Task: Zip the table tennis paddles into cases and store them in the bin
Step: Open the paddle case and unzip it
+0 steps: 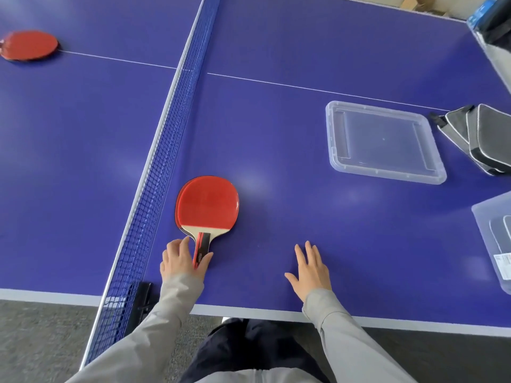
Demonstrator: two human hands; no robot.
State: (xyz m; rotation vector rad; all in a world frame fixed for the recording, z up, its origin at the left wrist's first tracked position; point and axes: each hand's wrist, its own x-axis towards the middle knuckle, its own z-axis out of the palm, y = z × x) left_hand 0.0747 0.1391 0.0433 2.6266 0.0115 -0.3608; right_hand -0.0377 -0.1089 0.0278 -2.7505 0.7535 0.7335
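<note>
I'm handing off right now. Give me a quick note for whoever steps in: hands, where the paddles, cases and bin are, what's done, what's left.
Left hand grips the handle of the near paddle, which lies flat beside the net. Right hand is open, flat on the table.
Second paddle lies across the net, far left.
Two grey cases are stacked at the right edge; clear lid lies beside them.
Clear bin at near right seems to hold a case already; contents unclear.
Left: case both paddles, zip, put in bin.
</note>
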